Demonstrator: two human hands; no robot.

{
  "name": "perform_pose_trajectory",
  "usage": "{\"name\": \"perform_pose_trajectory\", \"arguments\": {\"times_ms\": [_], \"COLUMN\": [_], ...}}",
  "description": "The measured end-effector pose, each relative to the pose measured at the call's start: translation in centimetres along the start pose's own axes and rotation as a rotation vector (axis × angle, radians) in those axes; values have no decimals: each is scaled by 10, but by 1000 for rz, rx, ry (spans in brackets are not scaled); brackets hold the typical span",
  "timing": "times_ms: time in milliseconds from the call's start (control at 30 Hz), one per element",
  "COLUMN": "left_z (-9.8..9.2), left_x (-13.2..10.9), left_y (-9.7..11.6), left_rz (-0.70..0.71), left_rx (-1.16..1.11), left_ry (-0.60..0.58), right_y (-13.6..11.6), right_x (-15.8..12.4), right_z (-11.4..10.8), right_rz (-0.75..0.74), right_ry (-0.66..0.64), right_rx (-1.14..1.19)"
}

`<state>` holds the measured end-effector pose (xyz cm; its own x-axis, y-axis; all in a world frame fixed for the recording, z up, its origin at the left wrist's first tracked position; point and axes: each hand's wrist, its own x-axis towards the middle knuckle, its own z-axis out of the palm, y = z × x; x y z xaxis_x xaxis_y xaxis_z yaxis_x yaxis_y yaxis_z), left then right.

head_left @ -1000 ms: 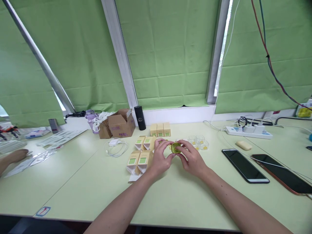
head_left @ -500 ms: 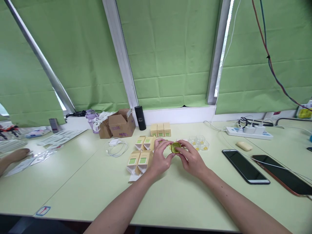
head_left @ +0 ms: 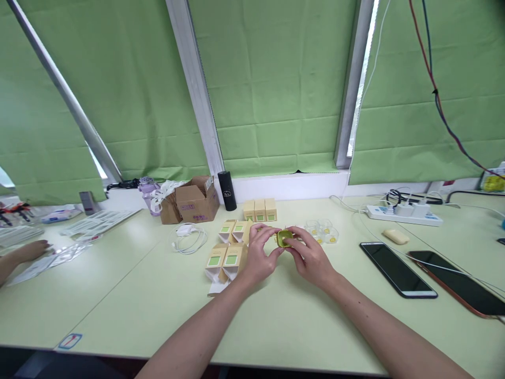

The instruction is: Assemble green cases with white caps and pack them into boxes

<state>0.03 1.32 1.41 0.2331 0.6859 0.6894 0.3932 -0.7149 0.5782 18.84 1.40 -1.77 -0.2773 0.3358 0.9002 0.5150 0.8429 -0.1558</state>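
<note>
The left hand (head_left: 260,258) pinches one side of a small green container (head_left: 281,238) in its fingertips, and the right hand (head_left: 313,260) grips the other, one finger at the opening (how far it reaches inside, I cannot tell). The container is above the surface (head_left: 292,321), its opening towards the viewer. Cartons with green labels (head_left: 234,252) sit just left of the left hand; clear cups (head_left: 324,230) stand beyond the right hand.
</note>
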Motion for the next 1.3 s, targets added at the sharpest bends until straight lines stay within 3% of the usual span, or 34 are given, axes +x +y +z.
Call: {"name": "perform_pose_trajectory", "arguments": {"times_ms": [1300], "left_z": [-1], "left_x": [-3], "left_y": [-6], "left_rz": [8], "left_rx": [-16], "left_ry": [17], "right_y": [4], "right_x": [-6], "right_z": [4], "right_rz": [84], "right_ry": [17], "right_rx": [25]}}
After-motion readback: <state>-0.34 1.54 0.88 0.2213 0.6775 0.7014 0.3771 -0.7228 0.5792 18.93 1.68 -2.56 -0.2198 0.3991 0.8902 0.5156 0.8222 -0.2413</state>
